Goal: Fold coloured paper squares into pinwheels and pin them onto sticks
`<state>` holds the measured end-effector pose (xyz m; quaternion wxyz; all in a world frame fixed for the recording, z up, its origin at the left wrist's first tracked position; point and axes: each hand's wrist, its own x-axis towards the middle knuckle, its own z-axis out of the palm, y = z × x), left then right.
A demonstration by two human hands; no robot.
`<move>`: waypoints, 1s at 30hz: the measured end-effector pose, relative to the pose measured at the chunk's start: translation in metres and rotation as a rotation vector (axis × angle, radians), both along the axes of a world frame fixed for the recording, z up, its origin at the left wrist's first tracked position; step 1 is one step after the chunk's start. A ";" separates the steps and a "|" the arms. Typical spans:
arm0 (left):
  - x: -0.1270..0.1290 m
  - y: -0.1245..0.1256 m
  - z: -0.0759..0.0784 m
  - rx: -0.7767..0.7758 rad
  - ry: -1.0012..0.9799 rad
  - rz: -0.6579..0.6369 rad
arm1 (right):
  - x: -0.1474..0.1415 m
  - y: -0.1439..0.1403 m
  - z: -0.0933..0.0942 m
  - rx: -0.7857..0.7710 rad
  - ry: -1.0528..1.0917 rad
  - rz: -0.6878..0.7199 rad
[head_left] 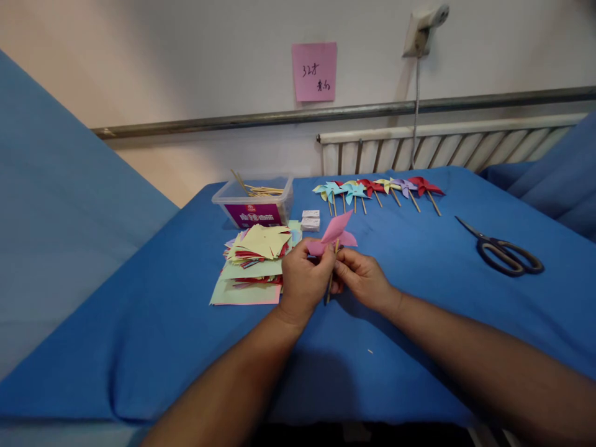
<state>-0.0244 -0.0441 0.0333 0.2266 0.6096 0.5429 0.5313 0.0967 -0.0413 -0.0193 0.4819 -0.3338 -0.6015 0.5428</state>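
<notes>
A pink paper pinwheel (337,231) on a thin wooden stick (331,287) is held up over the middle of the table. My left hand (305,273) is closed around the pinwheel's paper and the top of its stick. Just to the right, my right hand (365,276) pinches at the stick below the paper, its fingertips close against the left thumb. My fingers partly hide the spot where stick and paper meet. A stack of cut paper sheets (261,242), pale yellow on top, lies beside my left hand.
Behind the stack stands a clear plastic box (254,211) of sticks, with small white boxes (310,221) beside it. Several finished pinwheels (372,188) lie in a row at the back. Black-handled scissors (505,251) rest at the right on the blue cloth (419,335).
</notes>
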 end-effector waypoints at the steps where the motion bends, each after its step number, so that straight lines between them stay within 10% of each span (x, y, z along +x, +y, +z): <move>1: 0.000 0.000 0.000 -0.002 -0.003 0.000 | 0.000 0.000 0.000 0.003 0.001 0.000; 30: -0.001 0.001 -0.004 0.030 0.069 -0.001 | -0.002 0.001 -0.001 0.004 -0.011 -0.029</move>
